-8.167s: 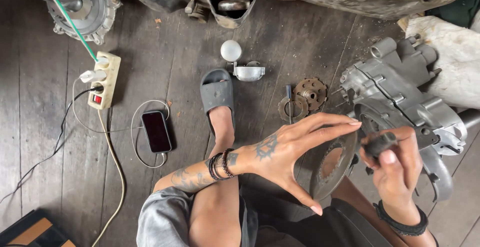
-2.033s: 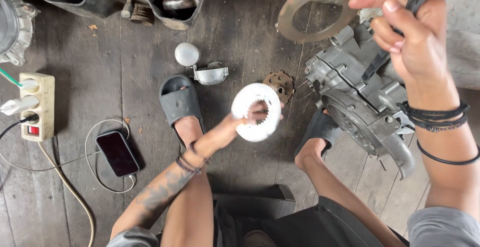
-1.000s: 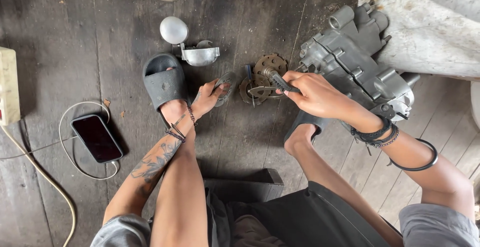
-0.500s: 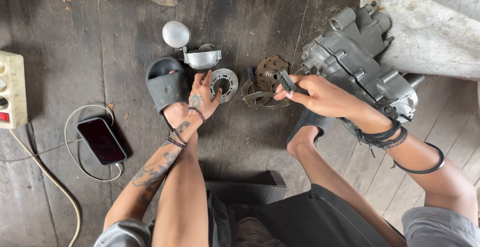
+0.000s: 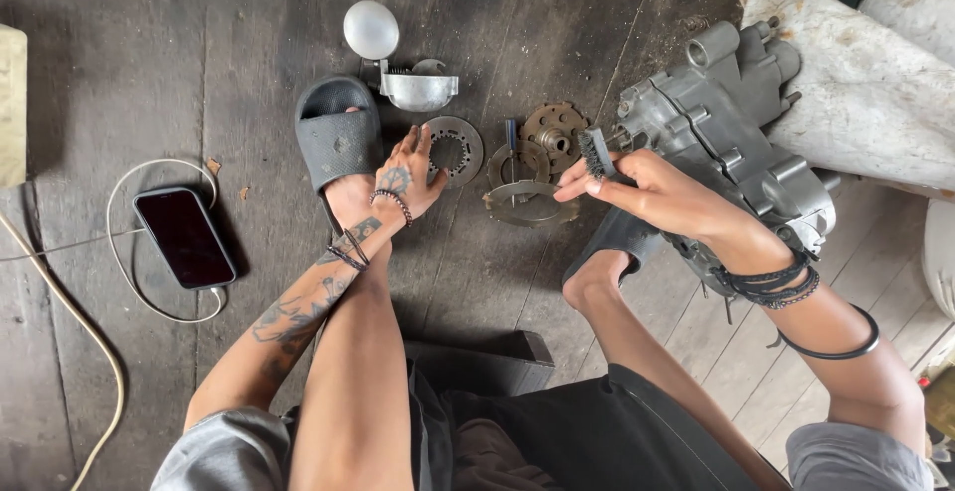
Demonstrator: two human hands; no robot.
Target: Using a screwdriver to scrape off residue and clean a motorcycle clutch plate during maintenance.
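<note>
On the plank floor, the left hand rests unclenched against a toothed clutch plate, the right hand grasps a wire brush beside the engine case, other plates laid out.

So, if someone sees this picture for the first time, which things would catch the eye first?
Probably the big grey cast-metal engine case at upper right, with the right hand beside it gripping a small dark ridged tool. At centre, the tattooed left hand reaches a toothed metal ring on the dark plank floor, next to a stack of worn round metal plates. A black phone lies at left.
</note>
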